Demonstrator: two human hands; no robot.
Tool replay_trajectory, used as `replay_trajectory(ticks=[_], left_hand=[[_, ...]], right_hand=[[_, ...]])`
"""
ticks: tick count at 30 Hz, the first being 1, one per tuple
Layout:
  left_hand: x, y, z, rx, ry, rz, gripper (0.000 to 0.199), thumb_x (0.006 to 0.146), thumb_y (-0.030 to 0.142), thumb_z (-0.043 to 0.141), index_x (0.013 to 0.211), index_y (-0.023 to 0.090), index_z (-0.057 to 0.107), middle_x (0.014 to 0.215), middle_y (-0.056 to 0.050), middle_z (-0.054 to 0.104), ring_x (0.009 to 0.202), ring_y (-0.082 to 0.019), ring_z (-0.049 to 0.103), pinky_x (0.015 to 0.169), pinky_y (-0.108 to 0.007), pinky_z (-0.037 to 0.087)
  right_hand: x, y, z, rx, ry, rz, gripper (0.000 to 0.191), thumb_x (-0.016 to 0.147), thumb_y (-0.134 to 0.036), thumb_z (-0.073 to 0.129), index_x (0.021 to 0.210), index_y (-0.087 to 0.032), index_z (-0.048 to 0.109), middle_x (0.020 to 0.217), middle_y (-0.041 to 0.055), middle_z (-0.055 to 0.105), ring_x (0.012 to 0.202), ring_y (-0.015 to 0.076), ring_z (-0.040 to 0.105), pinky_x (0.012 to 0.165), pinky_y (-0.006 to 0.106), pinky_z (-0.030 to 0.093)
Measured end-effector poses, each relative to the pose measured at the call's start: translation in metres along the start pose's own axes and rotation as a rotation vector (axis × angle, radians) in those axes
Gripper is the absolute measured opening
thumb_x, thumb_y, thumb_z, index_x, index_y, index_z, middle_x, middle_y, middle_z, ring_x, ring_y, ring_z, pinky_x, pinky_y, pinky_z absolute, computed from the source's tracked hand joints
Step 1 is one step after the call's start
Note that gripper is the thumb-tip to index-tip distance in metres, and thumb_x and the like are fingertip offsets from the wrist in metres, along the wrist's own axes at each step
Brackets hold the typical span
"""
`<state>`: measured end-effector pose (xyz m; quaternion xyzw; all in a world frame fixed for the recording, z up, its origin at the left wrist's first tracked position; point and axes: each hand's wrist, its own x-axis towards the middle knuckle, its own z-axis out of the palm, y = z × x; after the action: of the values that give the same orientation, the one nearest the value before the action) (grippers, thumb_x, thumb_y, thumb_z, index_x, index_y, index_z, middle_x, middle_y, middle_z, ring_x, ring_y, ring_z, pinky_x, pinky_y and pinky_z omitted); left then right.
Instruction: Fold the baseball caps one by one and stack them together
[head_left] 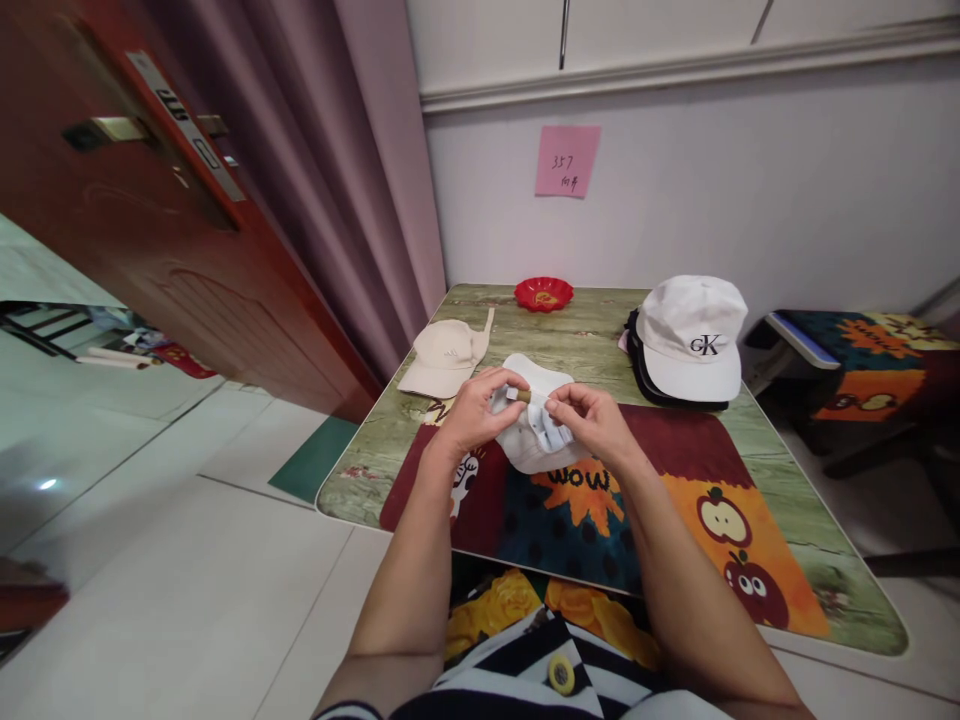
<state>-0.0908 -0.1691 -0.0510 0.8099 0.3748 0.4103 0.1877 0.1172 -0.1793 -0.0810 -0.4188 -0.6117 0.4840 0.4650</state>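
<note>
A pale cap (pixel 525 447) lies over the printed mat in front of me, its inside facing up. My left hand (pixel 484 408) pinches a small olive-brown piece with a white tab (pixel 519 395) at the cap's strap. On the cap's right side, my right hand (pixel 589 418) has its thumb and fingertips closed on the pale strap. A cream cap (pixel 446 355) rests just beyond my left hand, its strap end sticking up. At the right stands a stack of caps, a white one with black letters (pixel 694 330) on top of darker ones.
A scalloped red dish (pixel 544 294) sits at the back of the wood-patterned table (pixel 360 470). A pink note (pixel 567 161) is on the wall. The red door (pixel 225 270) and purple curtain are at left, a stool (pixel 862 350) at right.
</note>
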Motion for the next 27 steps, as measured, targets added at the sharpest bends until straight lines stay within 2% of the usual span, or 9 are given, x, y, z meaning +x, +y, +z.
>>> replay_trajectory(ticks=[5,15,20,23,25,27], left_hand=[[0.002,-0.001,0.001,-0.025,-0.023,0.007,0.018,0.08,0.014,0.064,0.097,0.019,0.067,0.099,-0.004,0.071,0.095,-0.019,0.065,0.09,-0.033,0.049],[0.002,0.004,0.003,-0.043,-0.044,-0.012,0.019,0.08,0.014,0.063,0.097,0.019,0.068,0.099,-0.004,0.071,0.096,-0.02,0.065,0.091,-0.034,0.049],[0.002,0.006,0.004,-0.079,-0.029,-0.014,0.016,0.08,0.016,0.066,0.096,0.019,0.069,0.099,-0.005,0.071,0.097,-0.02,0.065,0.092,-0.035,0.049],[0.001,0.007,0.008,-0.103,0.001,-0.006,0.014,0.082,0.019,0.068,0.096,0.02,0.072,0.101,-0.006,0.071,0.1,-0.02,0.064,0.094,-0.035,0.048],[0.0,0.005,0.011,-0.153,0.068,-0.075,0.022,0.078,0.023,0.075,0.099,0.02,0.073,0.1,-0.006,0.07,0.094,-0.019,0.064,0.088,-0.033,0.049],[-0.001,0.004,0.014,-0.28,0.146,-0.223,0.032,0.073,0.029,0.081,0.102,0.019,0.072,0.092,-0.004,0.069,0.08,-0.016,0.063,0.074,-0.028,0.05]], right_hand=[[0.002,0.003,-0.002,-0.017,0.018,-0.005,0.024,0.083,-0.041,0.068,0.079,-0.017,0.065,0.063,-0.0019,0.054,0.059,0.0123,0.045,0.056,0.026,0.034],[0.002,0.005,0.001,-0.012,0.018,-0.035,0.023,0.084,-0.04,0.065,0.079,-0.018,0.065,0.065,-0.0022,0.054,0.059,0.0123,0.045,0.058,0.027,0.035],[0.002,0.005,0.003,-0.009,0.015,-0.044,0.025,0.084,-0.043,0.066,0.085,-0.018,0.068,0.071,0.0001,0.061,0.064,0.0142,0.052,0.06,0.027,0.039],[0.002,0.007,0.004,-0.059,0.028,-0.099,0.027,0.083,-0.044,0.07,0.091,-0.018,0.07,0.081,0.0022,0.067,0.072,0.0161,0.058,0.067,0.027,0.043],[0.002,0.01,0.004,-0.101,0.058,-0.138,0.027,0.082,-0.043,0.071,0.092,-0.019,0.07,0.086,0.0031,0.07,0.077,0.0177,0.061,0.072,0.028,0.045],[0.003,0.012,0.004,-0.153,0.085,-0.159,0.025,0.083,-0.043,0.07,0.091,-0.019,0.07,0.086,0.0031,0.071,0.077,0.0184,0.063,0.071,0.029,0.046]])
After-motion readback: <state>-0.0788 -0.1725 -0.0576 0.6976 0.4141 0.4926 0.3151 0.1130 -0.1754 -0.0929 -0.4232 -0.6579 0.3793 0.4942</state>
